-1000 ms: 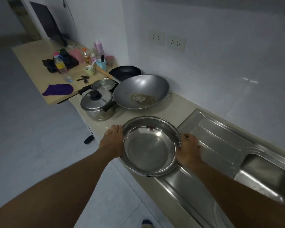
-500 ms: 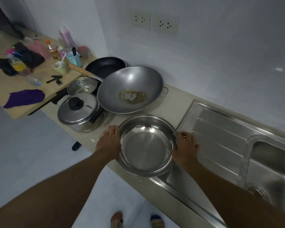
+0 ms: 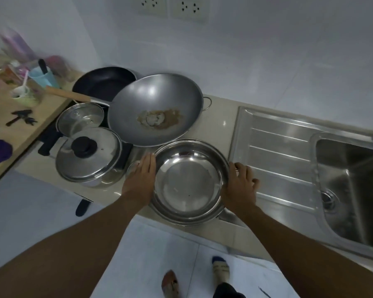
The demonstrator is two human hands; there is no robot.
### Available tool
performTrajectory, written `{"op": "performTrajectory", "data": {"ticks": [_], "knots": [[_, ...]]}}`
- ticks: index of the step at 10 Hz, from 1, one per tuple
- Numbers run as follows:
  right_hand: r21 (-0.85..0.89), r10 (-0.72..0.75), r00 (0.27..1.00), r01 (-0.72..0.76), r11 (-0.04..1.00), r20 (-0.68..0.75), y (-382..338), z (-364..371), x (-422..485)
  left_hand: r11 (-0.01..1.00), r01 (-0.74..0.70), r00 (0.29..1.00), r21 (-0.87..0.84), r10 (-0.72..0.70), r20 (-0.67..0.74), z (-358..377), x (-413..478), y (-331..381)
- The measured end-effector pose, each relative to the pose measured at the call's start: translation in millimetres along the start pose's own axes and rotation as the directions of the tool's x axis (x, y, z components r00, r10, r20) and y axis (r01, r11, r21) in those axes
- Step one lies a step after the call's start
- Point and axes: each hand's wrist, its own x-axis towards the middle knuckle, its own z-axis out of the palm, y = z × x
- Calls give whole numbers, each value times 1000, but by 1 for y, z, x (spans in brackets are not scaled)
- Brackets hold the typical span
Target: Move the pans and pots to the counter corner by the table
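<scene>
Steel pan (image 3: 190,181) has slid left, mostly off the drainboard (image 3: 278,151), now just beside the wok (image 3: 157,108) on the worktop (image 3: 220,117). Left hand (image 3: 141,177) flat, right hand (image 3: 239,186) loosely spread, both against its rim. Corner's nearly reached.

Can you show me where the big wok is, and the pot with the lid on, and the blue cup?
wok (image 3: 151,100): head view, on its grey inner wall.
lidded pot (image 3: 84,145): head view, on the lid's black knob.
blue cup (image 3: 44,78): head view, on its outer side.
</scene>
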Motion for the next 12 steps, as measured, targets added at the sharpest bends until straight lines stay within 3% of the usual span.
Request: {"op": "performTrajectory", "data": {"ticks": [1, 2, 8, 10, 11, 12], "knots": [[-56, -33, 999, 33, 998, 9, -7, 9, -12, 997, -80, 997, -1, 80, -22, 1, 2, -10], [-76, -65, 998, 66, 995, 10, -11, 18, -21, 982, -150, 987, -119, 142, -73, 7, 2, -14], [-216, 9, 1000, -2, 976, 30, -33, 33, -32, 988, -157, 985, -8, 156, -74, 18, 7, -26], [-160, 14, 997, -2, 987, 73, -35, 21, -29, 983, -182, 983, -15, 182, 25, -4, 11, -30], [-72, 9, 999, -5, 997, 54, -40, 12, -33, 963, -205, 975, -172, 216, 47, -21, 9, -33], [8, -34, 999, 34, 999, 21, -51, -1, -33, 930, -242, 969, -276, 246, -18, -42, 1, -33]]}}
